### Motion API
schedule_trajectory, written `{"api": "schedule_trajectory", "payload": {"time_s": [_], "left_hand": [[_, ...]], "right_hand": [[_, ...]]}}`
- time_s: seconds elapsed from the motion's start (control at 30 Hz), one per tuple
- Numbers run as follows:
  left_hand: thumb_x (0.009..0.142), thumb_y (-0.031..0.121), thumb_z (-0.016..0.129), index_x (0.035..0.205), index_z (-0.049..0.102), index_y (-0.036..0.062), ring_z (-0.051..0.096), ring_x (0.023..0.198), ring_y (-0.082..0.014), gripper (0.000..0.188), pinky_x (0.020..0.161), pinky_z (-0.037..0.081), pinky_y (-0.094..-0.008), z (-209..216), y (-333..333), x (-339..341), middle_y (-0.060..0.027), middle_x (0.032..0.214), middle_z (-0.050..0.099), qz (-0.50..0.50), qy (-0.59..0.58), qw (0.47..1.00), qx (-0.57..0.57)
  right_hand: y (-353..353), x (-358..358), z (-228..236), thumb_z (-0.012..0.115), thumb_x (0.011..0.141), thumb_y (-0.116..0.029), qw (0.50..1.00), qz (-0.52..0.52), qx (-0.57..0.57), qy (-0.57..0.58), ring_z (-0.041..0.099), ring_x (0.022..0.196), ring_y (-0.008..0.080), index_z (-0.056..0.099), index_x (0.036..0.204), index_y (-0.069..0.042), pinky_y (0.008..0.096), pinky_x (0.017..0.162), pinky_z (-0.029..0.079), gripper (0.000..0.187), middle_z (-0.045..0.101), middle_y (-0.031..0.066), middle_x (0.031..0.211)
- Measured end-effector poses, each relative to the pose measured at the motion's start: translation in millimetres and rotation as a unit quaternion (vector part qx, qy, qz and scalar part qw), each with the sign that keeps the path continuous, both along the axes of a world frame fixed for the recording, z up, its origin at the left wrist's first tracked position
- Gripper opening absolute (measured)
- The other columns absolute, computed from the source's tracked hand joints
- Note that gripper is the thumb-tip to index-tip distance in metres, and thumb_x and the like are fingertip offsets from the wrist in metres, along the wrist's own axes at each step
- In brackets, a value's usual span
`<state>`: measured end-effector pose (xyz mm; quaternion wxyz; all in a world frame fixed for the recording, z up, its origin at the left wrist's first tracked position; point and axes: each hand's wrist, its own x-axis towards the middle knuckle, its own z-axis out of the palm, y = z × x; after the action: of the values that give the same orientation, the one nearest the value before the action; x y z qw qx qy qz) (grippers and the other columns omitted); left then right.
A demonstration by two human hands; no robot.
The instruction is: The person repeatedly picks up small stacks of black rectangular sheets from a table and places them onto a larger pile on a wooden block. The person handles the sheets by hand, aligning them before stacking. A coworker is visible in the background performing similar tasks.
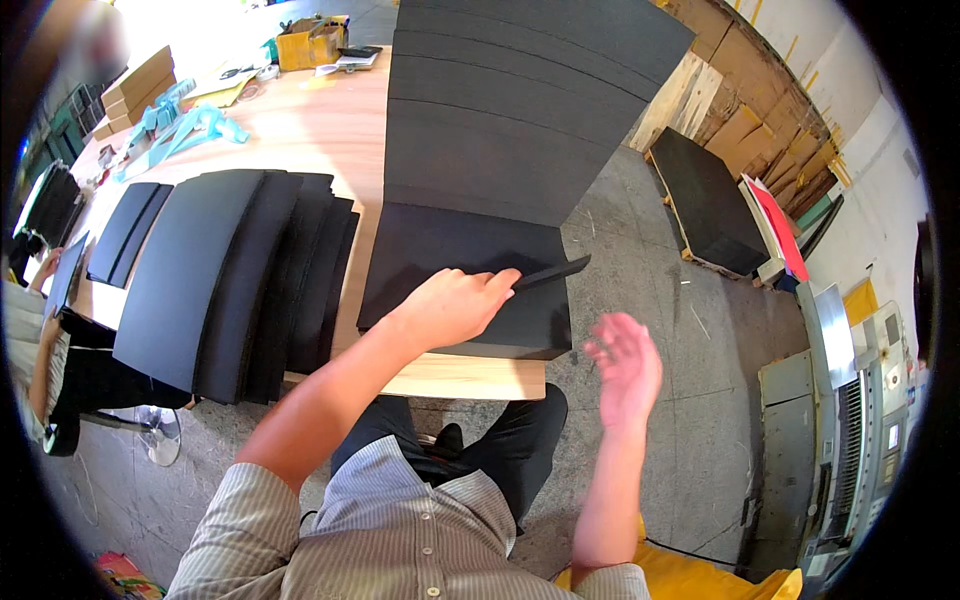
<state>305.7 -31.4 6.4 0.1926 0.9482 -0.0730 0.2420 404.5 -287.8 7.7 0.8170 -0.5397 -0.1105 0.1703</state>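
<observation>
My left hand point(462, 305) is closed, its fingertips pinching a narrow black strip point(556, 272) that juts out to the right. It sits just over a low stack of black boards point(470, 232) at the table's front edge. Off the table's right side, my right hand point(625, 368) hangs over the floor, holding nothing, with its fingers apart and slightly curled. Behind the low stack rises a taller pile of black boards point(500, 130). More black sheets point(190, 280) lie fanned in overlapping piles to the left.
The pale wooden table point(330, 120) also bears light-blue ribbon point(195, 130) and a yellow box point(312, 45). A co-worker's arm point(48, 370) handles a dark sheet at far left. A black stack on a pallet point(705, 205) and a grey machine point(870, 400) stand to the right.
</observation>
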Motion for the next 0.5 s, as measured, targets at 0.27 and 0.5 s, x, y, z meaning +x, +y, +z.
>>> {"api": "schedule_trajectory", "payload": {"time_s": [0.27, 0.5], "left_hand": [[0.091, 0.029, 0.063, 0.106, 0.060, 0.0069, 0.071, 0.084, -0.0285, 0.027, 0.066, 0.060, -0.0368, -26.4, -16.5, -13.8, -0.0134, 0.097, 0.066, 0.004, -0.012, 0.989, 0.145], [0.091, 0.047, 0.064, 0.136, 0.051, 0.0043, 0.040, 0.140, -0.0368, 0.063, 0.117, 0.032, -0.0459, 6.4, -3.6, -62.4, -0.0214, 0.144, 0.047, 0.069, -0.087, 0.993, 0.029]], "right_hand": [[52.7, 60.1, -12.2, 0.057, 0.098, -0.036, 0.935, 0.214, -0.009, 0.282, 0.061, 0.114, 0.0436, 0.044, 0.134, 0.005, 0.0592, 0.091, 0.055, 0.056, 0.055, 0.0281, 0.130], [29.8, 33.5, 28.0, 0.055, 0.091, 0.001, 0.962, 0.240, -0.109, 0.073, 0.053, 0.126, 0.0350, 0.042, 0.142, 0.000, 0.0621, 0.099, 0.046, 0.053, 0.053, 0.0157, 0.138]]}}
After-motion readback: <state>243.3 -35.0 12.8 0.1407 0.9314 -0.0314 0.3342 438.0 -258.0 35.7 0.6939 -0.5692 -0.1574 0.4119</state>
